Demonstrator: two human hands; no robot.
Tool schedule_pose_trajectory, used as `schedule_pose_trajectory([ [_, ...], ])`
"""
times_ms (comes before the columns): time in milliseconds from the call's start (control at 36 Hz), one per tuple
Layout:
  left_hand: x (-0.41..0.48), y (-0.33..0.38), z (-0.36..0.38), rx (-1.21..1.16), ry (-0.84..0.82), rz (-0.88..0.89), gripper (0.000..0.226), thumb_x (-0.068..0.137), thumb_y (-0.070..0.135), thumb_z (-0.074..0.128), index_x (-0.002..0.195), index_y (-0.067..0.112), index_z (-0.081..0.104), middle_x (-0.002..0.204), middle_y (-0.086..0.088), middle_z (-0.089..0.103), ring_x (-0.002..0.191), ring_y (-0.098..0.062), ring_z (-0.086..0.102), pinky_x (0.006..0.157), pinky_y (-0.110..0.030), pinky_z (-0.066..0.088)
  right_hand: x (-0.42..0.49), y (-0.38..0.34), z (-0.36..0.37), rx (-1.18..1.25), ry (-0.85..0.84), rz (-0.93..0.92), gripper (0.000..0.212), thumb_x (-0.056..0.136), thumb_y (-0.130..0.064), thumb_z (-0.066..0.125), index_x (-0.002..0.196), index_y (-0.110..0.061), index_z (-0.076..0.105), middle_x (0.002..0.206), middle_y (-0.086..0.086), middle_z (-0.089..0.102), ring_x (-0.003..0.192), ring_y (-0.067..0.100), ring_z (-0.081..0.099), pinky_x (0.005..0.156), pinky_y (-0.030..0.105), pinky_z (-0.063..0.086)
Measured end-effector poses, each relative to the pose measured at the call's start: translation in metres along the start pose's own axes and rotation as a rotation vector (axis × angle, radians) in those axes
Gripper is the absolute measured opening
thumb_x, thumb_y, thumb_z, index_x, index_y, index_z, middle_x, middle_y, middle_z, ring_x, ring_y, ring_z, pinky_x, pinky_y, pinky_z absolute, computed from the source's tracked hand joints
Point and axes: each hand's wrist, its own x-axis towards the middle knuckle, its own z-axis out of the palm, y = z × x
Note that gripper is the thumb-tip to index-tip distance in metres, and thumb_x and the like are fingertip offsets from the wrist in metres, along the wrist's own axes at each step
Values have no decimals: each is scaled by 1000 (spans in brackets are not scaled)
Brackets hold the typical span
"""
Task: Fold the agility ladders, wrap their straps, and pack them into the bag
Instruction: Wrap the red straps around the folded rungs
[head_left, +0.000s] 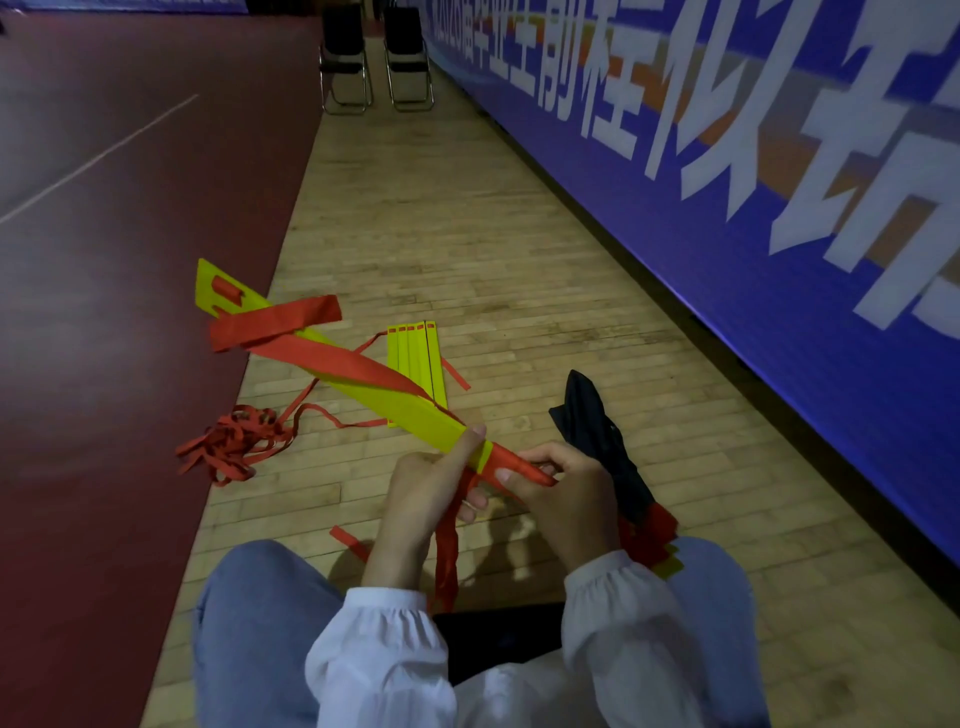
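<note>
I hold a stacked bundle of yellow ladder rungs (363, 384) slanting up to the left, with a red strap (291, 332) wound loosely around it. My left hand (431, 483) grips the bundle's near end. My right hand (561, 493) pinches the red strap (519, 462) wrapped at that end. More strap hangs down between my knees. A second set of yellow rungs (415, 358) lies flat on the wooden floor behind, its red straps tangled in a heap (228, 441) to the left. A black bag (608, 447) lies on the floor to the right, with red and yellow ladder parts at its near end.
I sit on a wooden floor strip (467, 234) between a dark red court mat (104, 260) on the left and a blue banner wall (779, 182) on the right. Two folding chairs (374, 62) stand at the far end. My jeans-clad knees frame the bottom.
</note>
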Motion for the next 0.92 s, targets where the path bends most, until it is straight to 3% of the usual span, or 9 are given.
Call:
schedule_pose_trajectory([
  [167, 0, -3, -2, 60, 3, 39, 49, 89, 43, 61, 65, 1, 69, 51, -11, 63, 34, -12, 51, 39, -14, 39, 3, -8, -11, -25, -124, 36, 11, 77, -34, 77, 77, -25, 70, 73, -11, 66, 73, 5, 62, 69, 30, 54],
  [333, -1, -3, 0, 130, -37, 47, 49, 87, 47, 61, 64, 4, 69, 54, -12, 66, 38, -13, 51, 42, -17, 38, 3, 1, -15, -86, -352, 92, 42, 96, -53, 44, 70, -27, 63, 63, -8, 57, 65, 10, 56, 67, 28, 42],
  [472, 0, -2, -1, 149, -61, 36, 48, 87, 47, 62, 64, 6, 68, 52, -10, 64, 38, -13, 51, 42, -17, 39, 3, 2, -16, -20, -398, 127, 52, 92, -61, 41, 69, -24, 69, 57, -9, 63, 54, -3, 56, 62, 23, 40],
  [556, -1, -1, -2, 109, -83, 36, 47, 88, 46, 62, 70, 3, 68, 54, -11, 64, 38, -13, 51, 41, -16, 40, 4, 2, -15, -8, -382, 145, 56, 84, -66, 41, 68, -22, 72, 57, -12, 65, 59, 3, 60, 67, 28, 43],
  [639, -1, -2, -3, 70, -108, 20, 49, 87, 48, 62, 76, 1, 70, 59, -13, 66, 40, -13, 53, 42, -16, 42, 4, 5, -13, -11, -357, 140, 52, 90, -61, 47, 66, -21, 71, 55, -15, 62, 62, 6, 59, 69, 32, 46],
  [778, 0, -1, -5, 34, -147, -19, 54, 86, 52, 61, 88, -2, 71, 65, -13, 68, 43, -13, 56, 45, -19, 46, 3, 5, -11, 3, -316, 124, 68, 71, -76, 39, 71, -17, 71, 68, 1, 69, 71, 19, 64, 73, 41, 50],
  [833, 0, 0, -5, 19, -156, -38, 53, 85, 53, 61, 90, 1, 72, 66, -13, 69, 45, -14, 58, 45, -20, 47, 2, 4, -11, 11, -305, 111, 65, 72, -76, 40, 74, -20, 72, 71, 2, 69, 74, 19, 65, 73, 41, 50],
  [917, 1, 0, -8, 16, -160, -65, 53, 84, 55, 61, 90, 4, 72, 69, -15, 70, 47, -15, 60, 43, -18, 45, 1, 4, -9, 6, -259, 111, 29, 87, -59, 54, 76, -36, 69, 74, -13, 69, 81, 6, 65, 77, 34, 50],
])
